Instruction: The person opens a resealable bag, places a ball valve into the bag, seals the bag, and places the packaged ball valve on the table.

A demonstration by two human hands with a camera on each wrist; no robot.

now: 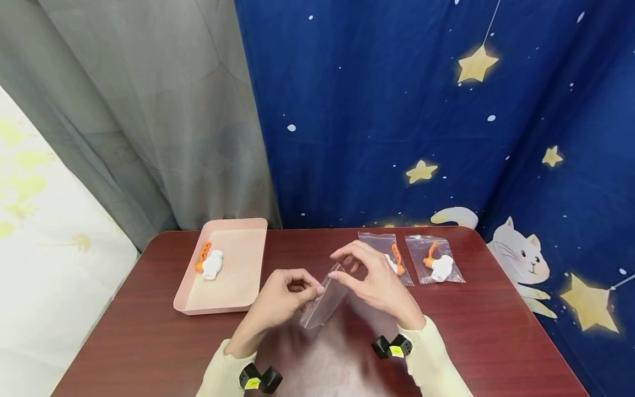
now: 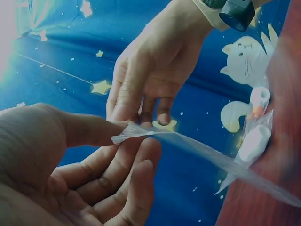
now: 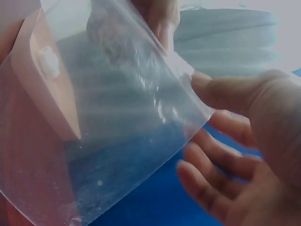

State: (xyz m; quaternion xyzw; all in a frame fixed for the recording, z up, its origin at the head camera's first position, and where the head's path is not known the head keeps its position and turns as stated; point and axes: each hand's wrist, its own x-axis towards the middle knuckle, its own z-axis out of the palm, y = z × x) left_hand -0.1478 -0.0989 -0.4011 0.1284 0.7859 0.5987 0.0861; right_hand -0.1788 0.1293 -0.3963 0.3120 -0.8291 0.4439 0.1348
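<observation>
A clear zip bag (image 1: 324,305) hangs between my two hands above the table. My left hand (image 1: 279,298) pinches one part of its top edge between thumb and fingers. At the edge's other end, my right hand (image 1: 375,280) pinches a corner of the bag, thumb on one side and fingers behind. In the right wrist view the bag's film (image 3: 127,108) spreads out flat and see-through, with nothing inside it. The left wrist view shows its edge (image 2: 207,150) almost side-on, running down toward the table.
A pink tray (image 1: 243,264) at the left holds a white fitting (image 1: 213,264) with an orange handle (image 1: 204,252). Two clear bags stand at the back right of the brown table (image 1: 149,331): one bag (image 1: 377,241) partly behind my right hand, another bag (image 1: 421,270) further right, each containing a similar fitting.
</observation>
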